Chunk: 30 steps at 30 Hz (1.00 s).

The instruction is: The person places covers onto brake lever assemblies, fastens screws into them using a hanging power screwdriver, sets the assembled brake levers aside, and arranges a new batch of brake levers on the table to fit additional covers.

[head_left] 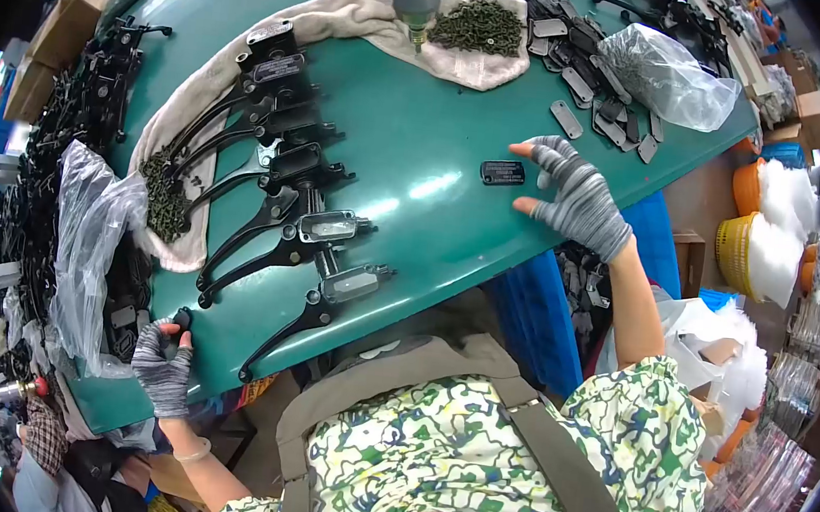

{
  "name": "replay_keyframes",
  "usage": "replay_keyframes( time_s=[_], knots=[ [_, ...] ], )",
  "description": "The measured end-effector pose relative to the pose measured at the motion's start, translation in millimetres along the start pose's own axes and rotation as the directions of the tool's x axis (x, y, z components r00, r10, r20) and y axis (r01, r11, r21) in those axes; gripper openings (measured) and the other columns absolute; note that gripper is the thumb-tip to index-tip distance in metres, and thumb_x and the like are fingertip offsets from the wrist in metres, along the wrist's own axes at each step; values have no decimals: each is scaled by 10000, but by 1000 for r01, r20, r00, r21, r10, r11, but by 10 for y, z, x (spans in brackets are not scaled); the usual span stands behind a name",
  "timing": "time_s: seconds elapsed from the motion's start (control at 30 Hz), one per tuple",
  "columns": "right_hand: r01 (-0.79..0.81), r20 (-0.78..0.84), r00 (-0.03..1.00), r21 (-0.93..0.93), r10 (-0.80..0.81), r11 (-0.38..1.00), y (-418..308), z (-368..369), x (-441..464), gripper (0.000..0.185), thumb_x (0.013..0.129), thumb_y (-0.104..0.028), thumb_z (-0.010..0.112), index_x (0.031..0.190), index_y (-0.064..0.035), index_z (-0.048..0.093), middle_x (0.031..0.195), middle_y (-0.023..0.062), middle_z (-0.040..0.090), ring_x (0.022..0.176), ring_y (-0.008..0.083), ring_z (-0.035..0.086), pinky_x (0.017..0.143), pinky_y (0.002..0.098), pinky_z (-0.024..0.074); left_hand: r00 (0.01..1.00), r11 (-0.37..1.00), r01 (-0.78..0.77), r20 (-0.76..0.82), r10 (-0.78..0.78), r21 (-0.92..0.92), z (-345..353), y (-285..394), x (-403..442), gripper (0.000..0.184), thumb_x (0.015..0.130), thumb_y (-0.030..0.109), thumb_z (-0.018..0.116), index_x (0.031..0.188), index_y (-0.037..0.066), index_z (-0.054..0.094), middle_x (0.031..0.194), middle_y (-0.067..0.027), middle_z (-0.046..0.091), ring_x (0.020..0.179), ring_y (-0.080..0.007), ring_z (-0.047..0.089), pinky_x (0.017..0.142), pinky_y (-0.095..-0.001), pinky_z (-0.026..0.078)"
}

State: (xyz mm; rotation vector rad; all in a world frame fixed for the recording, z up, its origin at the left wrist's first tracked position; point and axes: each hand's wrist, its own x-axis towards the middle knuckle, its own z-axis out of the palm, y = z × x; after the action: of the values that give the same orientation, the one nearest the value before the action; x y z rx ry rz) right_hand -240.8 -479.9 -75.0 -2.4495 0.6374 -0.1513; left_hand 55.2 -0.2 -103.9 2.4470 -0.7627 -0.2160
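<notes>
Green tabletop bears black plate just beside spread right grip; left grip pinches dark piece.

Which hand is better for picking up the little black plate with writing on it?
Probably the right hand: its thumb and fingers are spread open right beside the black plate. The left hand is far off at the table's other end, with a small black piece at its fingertips.

Table is grn; cloth, 10 to 12 o'c, off-wht. R hand, 2 o'c, & L hand, 8 o'c, wear gloves w/ gry stripes. Plate, 1 o'c, is blk; levers, 9 o'c, mostly blk. Shirt, 6 o'c: crm w/ grn/blue squiggles. Basket, 3 o'c, ylw.
</notes>
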Motion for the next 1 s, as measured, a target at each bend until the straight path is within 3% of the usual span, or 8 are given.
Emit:
replay_keyframes(
  time_s=[0.23,0.37,0.43,0.5,0.63,0.77,0.9,1.0],
  knots=[
    [22,-99,994,-229,-46,973,-50,266,132,346,750,-307,736,1001,-84,655,959,107,598,806,291,624,730,388,517,991,919,-130,-72,110,-373,-155,969,516,160,748,-13,714,871,7,613,909,-59,627,825,-152,591,786,-278,475],
    [10,-44,999,-195,-19,981,-144,243,239,331,691,-305,748,879,-53,646,868,123,593,745,309,615,691,397,511,844,832,-536,-55,534,-141,239,1676,1231,147,751,44,720,883,39,654,936,-88,673,785,-197,665,745,-277,510],
    [25,-75,997,-97,-32,995,-216,223,246,325,658,-247,756,883,-40,646,800,132,622,690,293,622,667,367,517,818,778,-563,-57,572,-281,525,1774,1546,130,769,81,723,879,54,659,958,-90,681,831,-211,675,750,-302,521],
    [23,-104,994,46,-18,999,-316,192,236,321,650,-219,765,885,-36,645,784,137,639,672,275,625,662,349,519,756,746,-645,3,655,-166,693,1836,1795,154,757,84,738,893,68,668,960,-84,682,843,-220,669,755,-316,523],
    [225,-217,959,204,-180,953,-527,251,384,310,654,-176,772,904,-42,646,740,113,652,575,195,608,566,297,507,769,784,-537,200,607,-311,815,1864,1931,196,778,32,714,972,43,694,998,-93,684,964,-189,644,875,-303,495],
    [323,-221,940,326,-261,888,-1032,355,666,239,722,-148,752,918,-64,645,762,112,660,599,189,627,563,282,513,819,799,-442,179,545,-408,854,1849,1836,212,772,40,718,984,54,705,1052,-89,676,996,-190,636,896,-309,493],
    [633,-337,738,45,-585,773,-1272,720,1120,255,778,-192,745,967,-70,623,832,87,659,673,207,642,613,301,527,823,740,-390,153,547,-548,946,1636,1877,327,766,-3,707,1086,48,671,1072,-46,672,1004,-132,616,905,-289,493],
    [537,-247,791,-158,-560,829,-1418,746,1322,243,788,-200,718,962,-62,620,823,114,659,690,250,646,640,342,530,890,791,-258,182,418,-555,953,1690,1850,552,748,-37,707,1264,73,543,1044,-53,663,952,-132,617,871,-295,500]
  ],
)
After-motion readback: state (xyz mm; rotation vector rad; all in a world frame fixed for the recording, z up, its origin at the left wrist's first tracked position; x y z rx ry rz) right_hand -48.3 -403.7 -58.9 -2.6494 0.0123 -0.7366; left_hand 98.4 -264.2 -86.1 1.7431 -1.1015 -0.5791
